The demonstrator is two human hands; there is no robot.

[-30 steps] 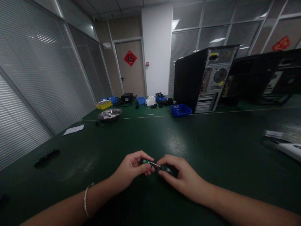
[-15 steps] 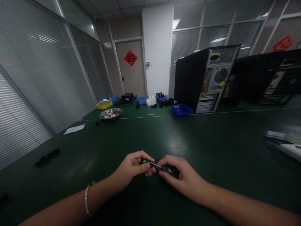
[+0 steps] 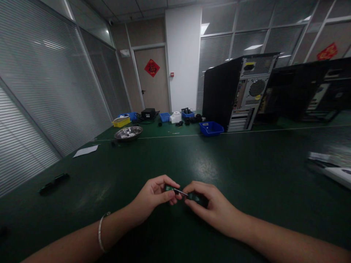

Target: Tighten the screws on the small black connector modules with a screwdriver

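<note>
My left hand [image 3: 158, 191], with a bracelet on its wrist, pinches a small green circuit board [image 3: 169, 187] between thumb and fingers. A dark-handled screwdriver [image 3: 195, 197] lies in my right hand [image 3: 212, 202], its fingers wrapped round the handle. The thin metal shaft points left and its tip meets the right end of the board; the exact contact spot is too small to make out. Both hands are close together, low over the green table [image 3: 153, 160].
A metal dish [image 3: 128, 133], a blue tray [image 3: 211, 128] and a computer case [image 3: 225, 95] stand further back. White paper [image 3: 85, 151] and a dark green-edged part [image 3: 54, 183] lie at left. A pale, blurred device [image 3: 331, 168] sits at right.
The hands, board and screwdriver hold nearly the same pose. The whole view has shifted very slightly.
</note>
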